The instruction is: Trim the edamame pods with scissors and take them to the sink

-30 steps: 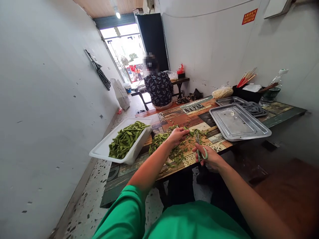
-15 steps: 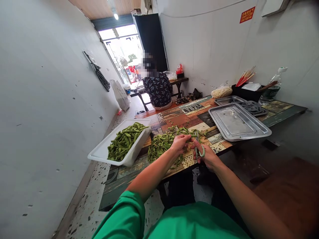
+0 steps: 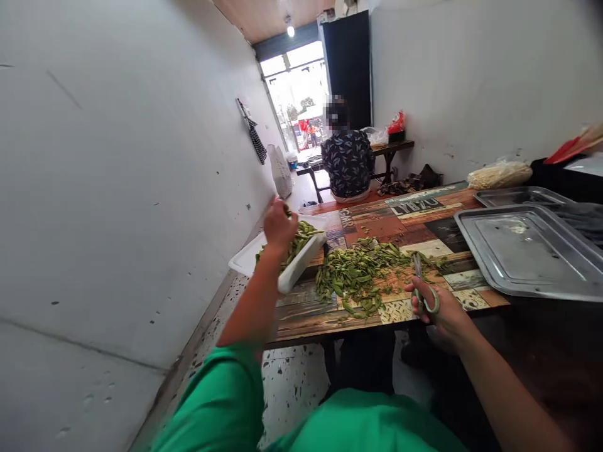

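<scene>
Right grip (image 3: 447,312) curls around green-handled scissors (image 3: 417,266) near the loose pods (image 3: 351,270) on the desk (image 3: 372,224), while the left grip (image 3: 279,229), too blurred to tell spread or pinching, hangs over the white tub (image 3: 301,266).

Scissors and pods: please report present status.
Right hand holds scissors. Left hand above white tub, grip unclear. Green pods in tub; left forearm hides some.

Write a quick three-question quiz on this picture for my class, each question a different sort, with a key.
1. Which hand holds the scissors?
2. True or false: the left hand is nearer the tray than the tub.
3. Where do the loose pods lie?
A) on the tray
B) on the table
C) on the floor

Key:
1. The right hand
2. False
3. B
</scene>
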